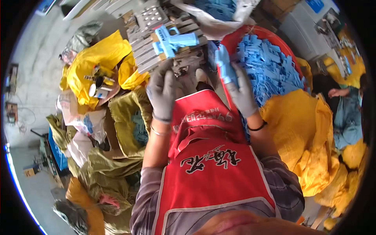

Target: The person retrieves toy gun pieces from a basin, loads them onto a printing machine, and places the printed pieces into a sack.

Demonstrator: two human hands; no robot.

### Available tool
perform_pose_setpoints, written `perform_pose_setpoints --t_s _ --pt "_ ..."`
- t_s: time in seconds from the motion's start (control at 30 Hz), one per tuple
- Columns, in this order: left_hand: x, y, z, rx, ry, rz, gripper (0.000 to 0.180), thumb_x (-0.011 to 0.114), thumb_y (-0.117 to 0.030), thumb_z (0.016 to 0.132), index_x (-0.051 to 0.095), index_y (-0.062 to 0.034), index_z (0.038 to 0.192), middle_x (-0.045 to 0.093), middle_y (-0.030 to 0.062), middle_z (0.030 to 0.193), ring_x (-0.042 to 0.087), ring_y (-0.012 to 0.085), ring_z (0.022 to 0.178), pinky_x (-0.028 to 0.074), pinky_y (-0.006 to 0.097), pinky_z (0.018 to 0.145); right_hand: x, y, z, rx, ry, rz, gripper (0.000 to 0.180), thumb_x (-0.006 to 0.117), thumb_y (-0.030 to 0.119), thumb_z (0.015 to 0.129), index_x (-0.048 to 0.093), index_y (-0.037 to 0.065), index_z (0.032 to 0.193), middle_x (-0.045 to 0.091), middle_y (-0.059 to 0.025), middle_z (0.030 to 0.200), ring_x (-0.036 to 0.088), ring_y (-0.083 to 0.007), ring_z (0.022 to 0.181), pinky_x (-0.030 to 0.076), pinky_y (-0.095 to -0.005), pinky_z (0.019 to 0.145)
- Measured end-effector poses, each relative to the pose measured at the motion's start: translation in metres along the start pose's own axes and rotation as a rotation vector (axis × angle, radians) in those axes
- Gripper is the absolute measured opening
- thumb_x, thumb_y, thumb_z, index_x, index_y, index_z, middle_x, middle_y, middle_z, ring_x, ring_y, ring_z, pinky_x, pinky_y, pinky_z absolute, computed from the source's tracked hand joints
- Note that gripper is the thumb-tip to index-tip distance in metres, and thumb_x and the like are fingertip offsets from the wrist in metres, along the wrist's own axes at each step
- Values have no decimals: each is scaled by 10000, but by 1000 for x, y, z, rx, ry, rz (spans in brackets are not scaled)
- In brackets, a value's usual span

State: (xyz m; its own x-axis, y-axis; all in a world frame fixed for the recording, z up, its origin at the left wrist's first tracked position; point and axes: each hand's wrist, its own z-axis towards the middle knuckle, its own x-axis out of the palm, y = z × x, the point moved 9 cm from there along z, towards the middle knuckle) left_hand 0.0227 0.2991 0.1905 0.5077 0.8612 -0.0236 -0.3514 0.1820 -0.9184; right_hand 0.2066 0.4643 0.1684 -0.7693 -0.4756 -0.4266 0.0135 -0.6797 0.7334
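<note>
We sit in a red apron [211,180] with grey gloves on both hands. Our left hand [161,92] is just short of the near edge of a slatted stand [141,55], fingers stretched forward and close together, with nothing visible in its grip. Our right hand [242,92], a little blurred, grasps a long light-blue piece [224,64] between thumb and fingers, at the left rim of a red tub [288,44]; we cannot tell the exact shape of this piece.

A light-blue toy gun [171,42] lies on the stand, its grip pointing to the stand's right edge. A grey plate with pale dots [152,17] lies toward the far edge, beyond the gun. The tub is heaped with blue parts [268,66], and an orange-yellow sack [301,129] spreads from its near rim. Past the stand's far right corner, a white sack [239,17] holds more blue pieces. On our left we have a bright yellow sack [96,58] and an olive sack [129,103]. A co-worker's hand [338,93] shows far to the right.
</note>
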Motion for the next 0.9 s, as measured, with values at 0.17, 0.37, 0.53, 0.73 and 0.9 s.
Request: perform_pose_setpoints --t_s 0.17,0.37,0.53,0.73,0.9 --pt "-11 -28 69 512 112 791 357 654 -119 766 583 -27 1104 604 166 1085 566 333 1000 448 378 876 -10 -30 24 154 71 233 443 525 158 884 420 -21 1275 490 -179 1222 478 -279 1144 362 -345 978" --pt "-21 -2 99 402 266 834 336 674 -150 759 601 -33 1066 625 154 1035 600 316 929 471 372 828 -2 -23 82 122 65 365 481 569 37 832 405 -33 1278 484 -126 1241 461 -195 1158 345 -304 998" --pt "-88 -2 82 183 -78 582 285 664 -156 818 616 -43 1075 655 105 1035 631 186 916 489 295 802 56 19 135 -287 282 43 470 611 56 792 483 50 1244 524 -129 1244 507 -245 1148 380 -328 986" --pt "-198 44 4 85 -296 630 280 636 -154 858 617 -31 1108 660 58 1005 612 121 866 495 262 789 123 40 139 -472 532 -174 433 595 71 792 527 98 1218 515 -108 1252 482 -297 1157 392 -381 982" --pt "-249 53 -49 -174 -383 810 309 562 -168 893 586 -37 1172 647 83 1091 601 143 944 463 268 830 111 41 135 -672 411 -450 427 566 251 864 493 135 1269 487 -107 1284 453 -288 1178 369 -400 999"
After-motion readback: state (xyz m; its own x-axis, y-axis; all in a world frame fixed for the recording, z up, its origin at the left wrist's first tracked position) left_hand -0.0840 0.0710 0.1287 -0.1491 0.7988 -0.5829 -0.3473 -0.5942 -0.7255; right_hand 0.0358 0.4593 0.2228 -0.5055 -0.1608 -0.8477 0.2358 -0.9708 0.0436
